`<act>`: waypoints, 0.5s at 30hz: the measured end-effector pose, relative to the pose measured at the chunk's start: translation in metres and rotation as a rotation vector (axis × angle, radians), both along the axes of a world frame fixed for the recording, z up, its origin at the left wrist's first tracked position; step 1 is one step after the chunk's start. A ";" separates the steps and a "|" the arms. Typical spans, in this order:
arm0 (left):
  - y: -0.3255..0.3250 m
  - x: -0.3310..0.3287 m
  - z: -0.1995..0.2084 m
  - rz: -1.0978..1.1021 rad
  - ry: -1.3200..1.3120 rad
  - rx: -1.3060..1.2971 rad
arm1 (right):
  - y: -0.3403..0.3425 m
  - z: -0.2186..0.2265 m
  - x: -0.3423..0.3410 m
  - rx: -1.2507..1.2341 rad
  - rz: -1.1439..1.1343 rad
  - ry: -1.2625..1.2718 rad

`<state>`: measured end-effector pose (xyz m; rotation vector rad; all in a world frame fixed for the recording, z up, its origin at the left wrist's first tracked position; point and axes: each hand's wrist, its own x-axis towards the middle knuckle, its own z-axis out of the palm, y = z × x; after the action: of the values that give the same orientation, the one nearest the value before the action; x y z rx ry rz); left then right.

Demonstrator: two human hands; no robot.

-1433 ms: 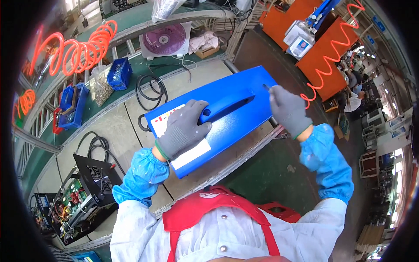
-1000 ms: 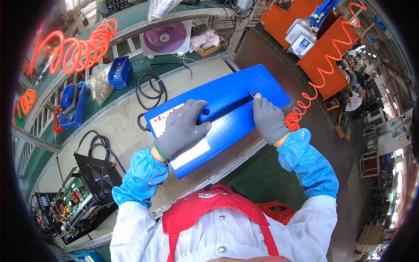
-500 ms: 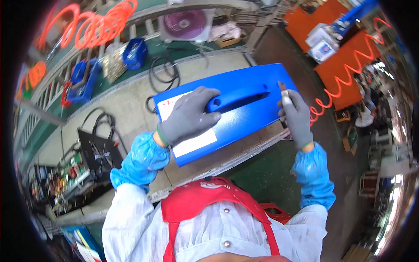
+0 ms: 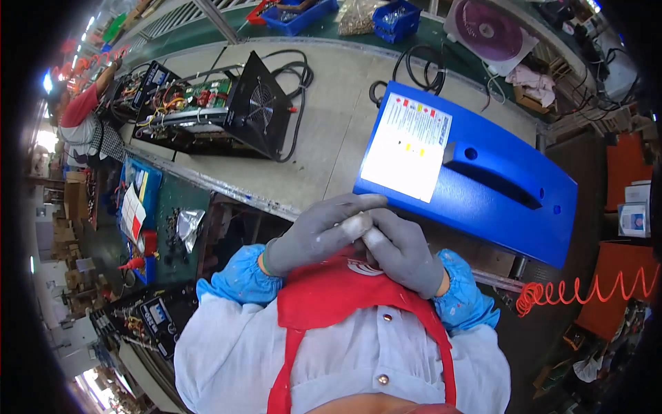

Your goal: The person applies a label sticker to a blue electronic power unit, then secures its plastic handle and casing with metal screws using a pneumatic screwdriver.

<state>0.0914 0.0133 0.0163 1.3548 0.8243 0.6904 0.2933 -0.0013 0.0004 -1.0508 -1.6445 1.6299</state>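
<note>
In front of my red apron, both grey-gloved hands meet at the fingertips. My left hand (image 4: 318, 230) has its fingers pressed together, reaching over the fingertips of my right hand (image 4: 405, 252). The right fingers are bent and closed against the left ones. Whether something small is between them is hidden. Just beyond my hands, a blue metal cover (image 4: 483, 203) lies on the workbench, untouched. On it are a raised blue carrying handle (image 4: 493, 175), a white label (image 4: 408, 147) and several small holes near the handle.
An opened black machine (image 4: 258, 110) with circuit boards and cables stands left on the bench (image 4: 338, 96). Parts bins (image 4: 396, 22) and a purple disc (image 4: 485, 29) are at the back. An orange coiled hose (image 4: 579, 290) hangs right. A co-worker (image 4: 88, 121) stands far left.
My view has turned left. My left hand has come off the cover by its handle, and my right hand, which held a small piece at its right end, has drawn back to meet it.
</note>
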 end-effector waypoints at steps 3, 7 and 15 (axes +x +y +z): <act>-0.013 0.001 -0.005 0.095 0.065 0.066 | -0.003 0.019 0.009 0.059 -0.156 -0.033; -0.007 0.004 -0.003 0.264 0.458 0.652 | -0.005 0.041 0.054 -0.022 -0.507 -0.181; 0.047 0.043 -0.018 0.148 0.480 1.173 | -0.008 0.061 0.065 -0.020 -0.552 -0.501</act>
<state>0.1347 0.0601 -0.0019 2.6038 0.9252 1.0503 0.3586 -0.0094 0.0617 -1.8383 -1.4316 1.0704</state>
